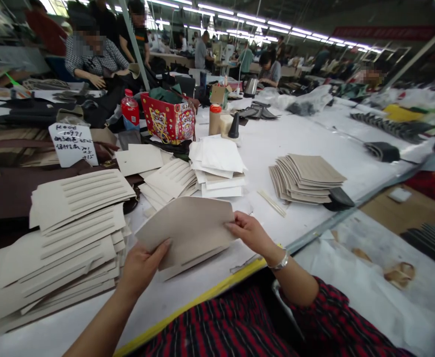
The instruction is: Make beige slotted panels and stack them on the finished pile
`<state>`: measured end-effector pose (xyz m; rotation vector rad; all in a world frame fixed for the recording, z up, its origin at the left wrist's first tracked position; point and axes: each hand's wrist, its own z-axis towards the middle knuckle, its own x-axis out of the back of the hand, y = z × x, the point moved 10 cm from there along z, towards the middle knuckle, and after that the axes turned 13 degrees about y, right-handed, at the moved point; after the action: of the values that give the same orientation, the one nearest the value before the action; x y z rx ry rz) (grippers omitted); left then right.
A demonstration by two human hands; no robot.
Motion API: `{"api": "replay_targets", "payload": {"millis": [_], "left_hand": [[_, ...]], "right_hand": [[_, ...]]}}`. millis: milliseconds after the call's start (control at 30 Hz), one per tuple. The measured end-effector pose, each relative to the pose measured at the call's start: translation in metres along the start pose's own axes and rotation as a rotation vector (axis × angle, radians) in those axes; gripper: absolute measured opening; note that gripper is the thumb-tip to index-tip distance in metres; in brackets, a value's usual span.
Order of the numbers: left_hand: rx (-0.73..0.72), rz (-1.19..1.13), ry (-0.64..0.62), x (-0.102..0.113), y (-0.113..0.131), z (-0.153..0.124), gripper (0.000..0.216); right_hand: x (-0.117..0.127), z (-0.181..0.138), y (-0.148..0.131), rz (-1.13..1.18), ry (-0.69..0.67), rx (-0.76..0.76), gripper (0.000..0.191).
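Note:
My left hand (141,265) and my right hand (249,232) hold a beige cut panel (187,228) just above the white table (277,144), near its front edge. The left hand grips the panel's lower left corner, thumb on top. At the panel's right edge, the fingers of my right hand pinch it. A second lighter piece shows beneath the panel. A silver bracelet sits on my right wrist.
A big stack of slotted beige panels (68,238) lies at the left. Fanned white pieces (217,166) and a grey-beige stack (306,178) sit beyond. A red patterned bag (168,119), bottles and a handwritten card (73,144) stand further back. People work at the far side.

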<state>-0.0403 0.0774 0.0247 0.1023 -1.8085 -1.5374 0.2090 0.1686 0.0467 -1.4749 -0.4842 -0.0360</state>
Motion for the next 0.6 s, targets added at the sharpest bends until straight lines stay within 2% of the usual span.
{"api": "replay_targets", "payload": {"millis": [67,133,267,400,600], "left_hand": [[-0.025,0.126,-0.019,-0.008,-0.014,0.001,0.039],[0.017,0.138,-0.061,-0.016,-0.027,-0.002,0.039],[0.126,0.046,-0.127,-0.027,-0.042,-0.007,0.045],[0.093,0.163,-0.073,-0.027,-0.044,-0.006,0.047],[0.133,0.209,-0.031,-0.031,-0.053,-0.009,0.046]], "right_hand": [[-0.008,0.001,0.019,-0.258,-0.06,0.05,0.016],[-0.016,0.001,0.033,-0.423,-0.126,0.084,0.015],[-0.026,0.005,0.049,-0.497,-0.278,0.052,0.014],[-0.029,0.013,0.069,-0.629,-0.43,-0.041,0.016],[-0.036,0.026,0.076,-0.831,-0.535,0.065,0.022]]}}
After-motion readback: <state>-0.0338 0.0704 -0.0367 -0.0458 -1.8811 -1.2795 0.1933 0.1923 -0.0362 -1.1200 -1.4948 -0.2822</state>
